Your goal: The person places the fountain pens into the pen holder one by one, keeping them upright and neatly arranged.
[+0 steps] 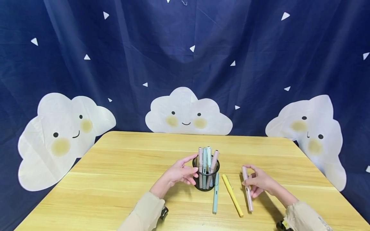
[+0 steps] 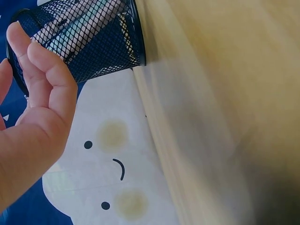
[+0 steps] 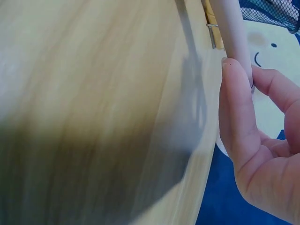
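Observation:
A black mesh pen holder [image 1: 206, 179] stands upright with several pink and teal pens [image 1: 204, 158] in it. At its left side is my left hand [image 1: 181, 172], index finger and thumb spread along the rim and appearing to touch it; the left wrist view shows the other fingers loosely bent beside the mesh [image 2: 103, 51]. My right hand [image 1: 260, 182] pinches a pale pink pen [image 1: 247, 189] between thumb and fingers, its lower end close to the tabletop. In the right wrist view the pen [image 3: 234, 33] runs upward from the fingertips [image 3: 234, 77].
Between the holder and the right hand, a teal pen [image 1: 215, 195] and a yellow pen [image 1: 232, 195] lie on the wooden table [image 1: 115, 179]. Behind the table's far edge hangs a dark blue curtain [image 1: 130, 57] printed with smiling clouds.

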Demonstrator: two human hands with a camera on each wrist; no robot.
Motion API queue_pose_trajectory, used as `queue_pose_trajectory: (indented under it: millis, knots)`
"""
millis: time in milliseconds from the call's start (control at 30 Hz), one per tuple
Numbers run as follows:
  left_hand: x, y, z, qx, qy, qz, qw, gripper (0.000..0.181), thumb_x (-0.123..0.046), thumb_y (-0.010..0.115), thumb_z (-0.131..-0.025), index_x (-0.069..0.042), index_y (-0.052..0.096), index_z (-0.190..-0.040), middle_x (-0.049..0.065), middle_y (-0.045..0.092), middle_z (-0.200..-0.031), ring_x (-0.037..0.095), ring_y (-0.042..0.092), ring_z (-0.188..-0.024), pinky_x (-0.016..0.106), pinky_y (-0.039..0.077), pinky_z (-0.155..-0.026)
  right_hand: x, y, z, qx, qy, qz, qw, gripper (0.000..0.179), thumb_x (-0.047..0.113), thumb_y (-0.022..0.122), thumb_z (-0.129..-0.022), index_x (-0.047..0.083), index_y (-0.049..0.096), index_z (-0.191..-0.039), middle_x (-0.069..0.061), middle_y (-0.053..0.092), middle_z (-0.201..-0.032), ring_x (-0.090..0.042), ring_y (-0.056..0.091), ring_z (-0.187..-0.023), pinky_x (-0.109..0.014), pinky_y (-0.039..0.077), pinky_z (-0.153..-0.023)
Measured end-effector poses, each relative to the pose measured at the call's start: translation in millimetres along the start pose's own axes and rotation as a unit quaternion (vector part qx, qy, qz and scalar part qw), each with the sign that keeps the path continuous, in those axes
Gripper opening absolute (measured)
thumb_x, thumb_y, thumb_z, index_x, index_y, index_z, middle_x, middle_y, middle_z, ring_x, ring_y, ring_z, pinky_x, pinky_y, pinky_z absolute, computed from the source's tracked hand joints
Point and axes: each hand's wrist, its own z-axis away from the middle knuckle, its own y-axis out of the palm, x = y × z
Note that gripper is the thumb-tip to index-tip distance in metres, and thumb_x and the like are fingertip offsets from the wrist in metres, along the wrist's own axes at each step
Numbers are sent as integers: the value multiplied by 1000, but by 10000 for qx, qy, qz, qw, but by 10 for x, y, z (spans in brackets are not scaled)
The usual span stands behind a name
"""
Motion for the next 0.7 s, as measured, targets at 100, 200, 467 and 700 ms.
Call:
queue_pose_trajectory:
  millis: [100, 200, 467, 700]
  knots:
    - [-4, -4, -2, 17, -11, 23, 10000, 66, -9, 59, -85, -19, 26, -142, 17, 63, -81, 17, 61, -53, 22, 49, -49, 24, -8, -19, -64, -91, -51, 9999, 77, 0, 60, -79, -2, 9, -137, -13, 53, -77, -17, 57, -47, -34, 53, -47]
    - [-4, -13, -5, 29, -21, 29, 10000, 67, -10, 59, -85, -19, 25, -142, 16, 63, -80, 17, 61, -53, 22, 49, -50, 66, -9, -46, -143, -221, -146, 9995, 77, -1, 60, -79, -1, 9, -137, -12, 51, -76, -17, 57, -48, -33, 53, -47]
    - [-6, -8, -1, -3, -44, 0, 10000, 67, -10, 59, -85, -19, 25, -142, 19, 63, -81, 17, 61, -53, 22, 50, -49, 168, 14, -108, -465, -441, -349, 9973, 79, -3, 61, -76, 0, 10, -138, -11, 50, -77, -14, 55, -51, -34, 54, -50]
    - [-4, 3, -4, -5, -25, 23, 10000, 65, -8, 58, -86, -19, 25, -142, 19, 63, -81, 17, 60, -52, 22, 49, -49, 228, 36, -144, -698, -624, -445, 9946, 79, -2, 63, -76, 0, 14, -138, -8, 50, -72, -14, 54, -56, -35, 54, -53]
